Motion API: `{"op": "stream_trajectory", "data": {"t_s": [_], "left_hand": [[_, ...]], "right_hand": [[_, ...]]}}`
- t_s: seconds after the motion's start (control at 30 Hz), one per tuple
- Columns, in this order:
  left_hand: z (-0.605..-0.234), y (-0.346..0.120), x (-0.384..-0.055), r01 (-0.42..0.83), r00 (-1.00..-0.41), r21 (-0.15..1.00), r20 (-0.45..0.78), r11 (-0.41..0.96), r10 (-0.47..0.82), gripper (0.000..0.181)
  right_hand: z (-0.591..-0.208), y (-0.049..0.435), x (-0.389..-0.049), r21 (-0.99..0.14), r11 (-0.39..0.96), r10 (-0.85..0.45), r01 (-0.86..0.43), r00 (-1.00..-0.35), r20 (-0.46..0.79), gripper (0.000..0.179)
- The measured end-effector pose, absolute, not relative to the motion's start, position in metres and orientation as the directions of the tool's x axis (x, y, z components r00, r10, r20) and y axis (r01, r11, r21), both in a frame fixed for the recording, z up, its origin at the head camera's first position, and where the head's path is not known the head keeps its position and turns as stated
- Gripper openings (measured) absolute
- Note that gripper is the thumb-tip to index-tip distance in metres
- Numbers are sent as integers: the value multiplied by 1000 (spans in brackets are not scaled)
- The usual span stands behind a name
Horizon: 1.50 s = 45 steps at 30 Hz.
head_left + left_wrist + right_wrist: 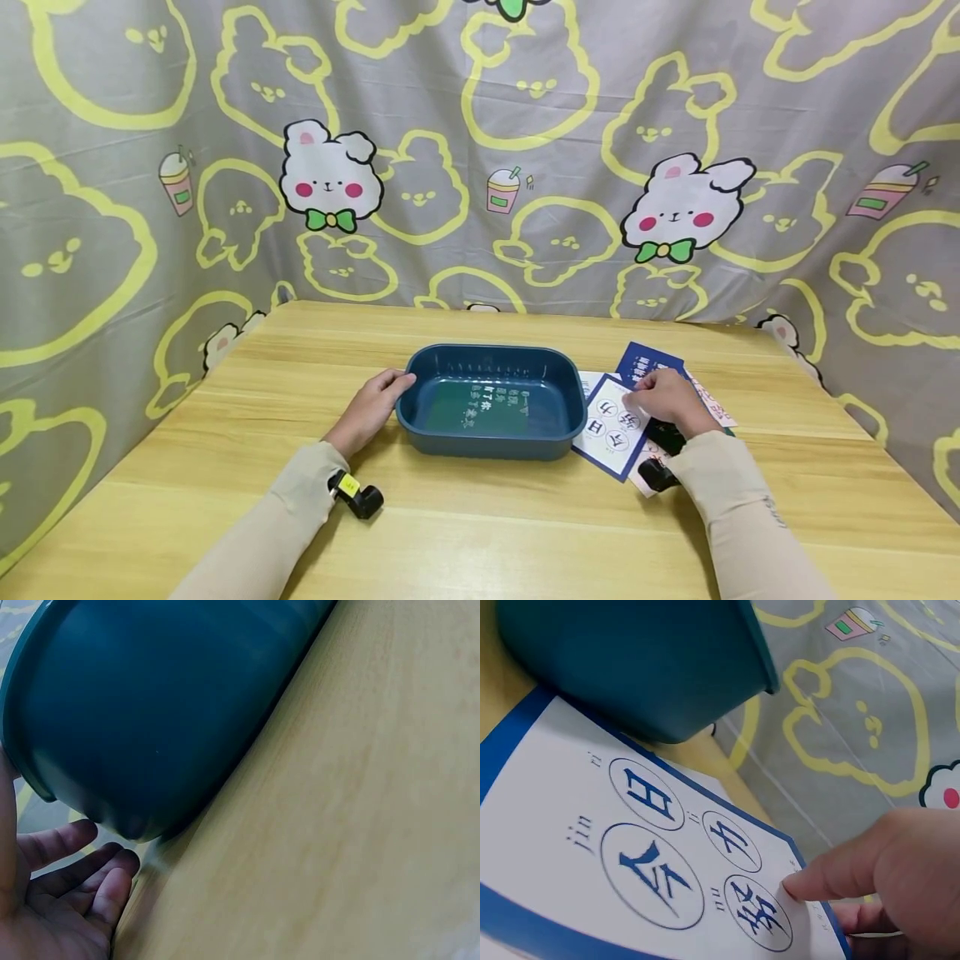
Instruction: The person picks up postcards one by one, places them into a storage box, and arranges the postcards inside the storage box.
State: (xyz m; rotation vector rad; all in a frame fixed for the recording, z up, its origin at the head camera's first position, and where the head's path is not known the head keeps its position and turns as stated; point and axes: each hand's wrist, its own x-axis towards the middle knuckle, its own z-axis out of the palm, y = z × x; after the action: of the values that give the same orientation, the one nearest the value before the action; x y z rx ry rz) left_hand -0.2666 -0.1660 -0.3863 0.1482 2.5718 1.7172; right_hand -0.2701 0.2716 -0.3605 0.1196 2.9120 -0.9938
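A dark teal plastic tub [491, 447] stands on the table with a green card bearing white characters [480, 407] flat inside it. My left hand [372, 408] holds the tub's left end, thumb over the rim and fingers [64, 844] loosely bent close along the outer wall. To the right of the tub, my right hand [670, 400] pinches a white card with a blue border [606, 429], thumb on its face and fingers behind its far edge. Circled blue characters with pinyin show on this card, which is tilted up beside the tub.
Under and beside the right hand lie more cards, among them a dark blue one [637, 360] and a pinkish one [712, 404]. The wooden table [480, 525] backs onto a grey curtain [420, 83] with cartoon rabbits. Each wrist carries a small black camera [358, 497].
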Motion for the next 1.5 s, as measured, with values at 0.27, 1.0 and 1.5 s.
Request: {"op": "stream_trajectory", "data": {"t_s": [0.27,1.0,1.5], "left_hand": [[-386,-166,-266,62,-993,919,19,388,113,50],[-387,-166,-266,50,-995,926,13,373,101,48],[-385,-164,-265,60,-995,934,25,352,102,49]], "right_hand": [[-352,287,-266,-676,714,83,182,-981,-177,25],[-344,301,-265,-798,552,198,242,-968,-156,36],[-341,297,-267,-875,397,360,276,-924,-128,48]]}}
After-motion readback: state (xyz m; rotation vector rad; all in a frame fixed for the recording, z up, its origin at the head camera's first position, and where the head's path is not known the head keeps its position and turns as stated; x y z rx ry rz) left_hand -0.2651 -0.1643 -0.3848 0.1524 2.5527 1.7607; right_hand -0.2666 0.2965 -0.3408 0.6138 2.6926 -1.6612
